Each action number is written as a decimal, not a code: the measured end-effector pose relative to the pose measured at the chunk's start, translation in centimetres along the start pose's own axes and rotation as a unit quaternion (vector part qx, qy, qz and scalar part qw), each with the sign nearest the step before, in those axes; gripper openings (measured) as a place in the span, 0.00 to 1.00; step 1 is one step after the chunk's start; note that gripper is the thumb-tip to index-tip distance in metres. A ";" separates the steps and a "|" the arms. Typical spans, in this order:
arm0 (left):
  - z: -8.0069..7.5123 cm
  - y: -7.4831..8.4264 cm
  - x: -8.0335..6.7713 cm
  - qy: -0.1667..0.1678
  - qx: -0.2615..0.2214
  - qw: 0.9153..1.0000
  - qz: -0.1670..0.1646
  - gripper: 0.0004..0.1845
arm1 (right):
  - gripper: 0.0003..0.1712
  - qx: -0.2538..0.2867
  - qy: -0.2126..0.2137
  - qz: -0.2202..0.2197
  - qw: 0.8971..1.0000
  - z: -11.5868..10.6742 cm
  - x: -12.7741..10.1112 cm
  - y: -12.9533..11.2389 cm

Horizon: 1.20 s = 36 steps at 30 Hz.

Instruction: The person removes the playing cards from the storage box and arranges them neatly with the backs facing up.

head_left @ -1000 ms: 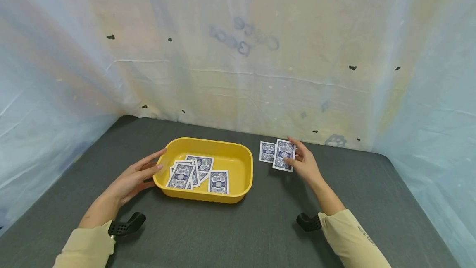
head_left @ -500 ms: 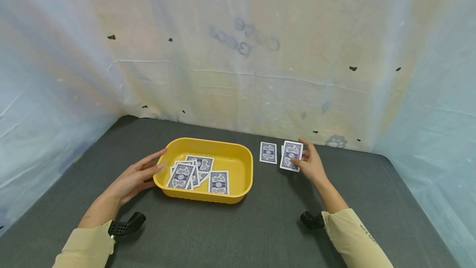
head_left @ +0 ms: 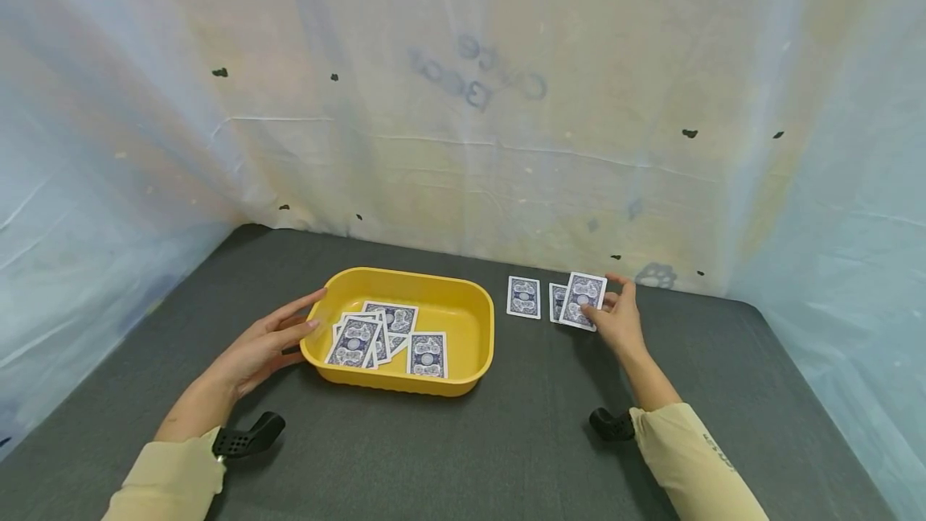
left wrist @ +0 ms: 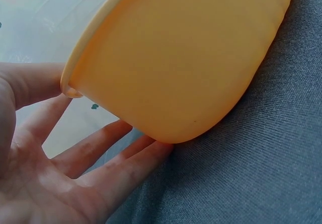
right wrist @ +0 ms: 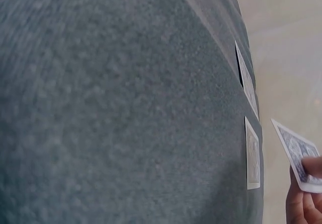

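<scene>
A yellow tray [head_left: 470, 328] sits mid-table with several blue-backed cards [head_left: 359, 341] face down inside. My left hand [head_left: 278, 336] rests with straight fingers against the tray's left end; the left wrist view shows the fingers [left wrist: 108, 156] under the tray wall [left wrist: 191, 58]. My right hand [head_left: 615, 316] pinches a small stack of cards [head_left: 582, 300] above the table at the far right. Two single cards lie flat on the mat: one [head_left: 523, 297] near the tray, another [head_left: 557, 301] partly behind the held stack. The right wrist view shows the held stack [right wrist: 298, 156] and both cards [right wrist: 252, 153].
The table has a dark grey mat [head_left: 506, 441], walled by pale plastic sheeting [head_left: 463, 103] at back and sides. Black wrist-camera mounts show at both sleeves [head_left: 246, 436] [head_left: 611, 423].
My right hand has carried the card stack to the right, leaving a second single card flat on the mat beside the first. The left hand and tray have not moved.
</scene>
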<state>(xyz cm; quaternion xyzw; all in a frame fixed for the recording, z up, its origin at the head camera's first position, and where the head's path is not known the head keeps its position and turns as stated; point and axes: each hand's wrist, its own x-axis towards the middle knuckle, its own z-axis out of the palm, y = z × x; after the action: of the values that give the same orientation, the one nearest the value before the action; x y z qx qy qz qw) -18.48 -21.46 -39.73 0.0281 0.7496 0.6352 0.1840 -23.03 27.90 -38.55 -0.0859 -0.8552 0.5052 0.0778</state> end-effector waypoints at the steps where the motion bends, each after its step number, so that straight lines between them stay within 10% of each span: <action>1: 0.0 0.0 0.0 -0.001 -0.001 1.000 0.001 0.36 | 0.41 -0.001 0.012 0.004 1.000 0.0 0.0 0.0; 8: -0.1 0.0 0.0 0.000 -0.005 1.000 0.000 0.37 | 0.37 -0.018 0.081 0.032 0.996 -0.2 0.5 0.4; 36: 0.2 0.2 -0.2 0.012 -0.004 1.000 -0.003 0.37 | 0.33 -0.128 0.067 0.053 0.988 -2.5 1.4 2.7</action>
<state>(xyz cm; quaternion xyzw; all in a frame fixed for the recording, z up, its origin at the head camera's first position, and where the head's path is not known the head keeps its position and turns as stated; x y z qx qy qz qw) -18.27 -21.29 -39.46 0.0171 0.7493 0.6378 0.1772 -23.65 31.63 -39.67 -0.1741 -0.8997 0.3885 0.0965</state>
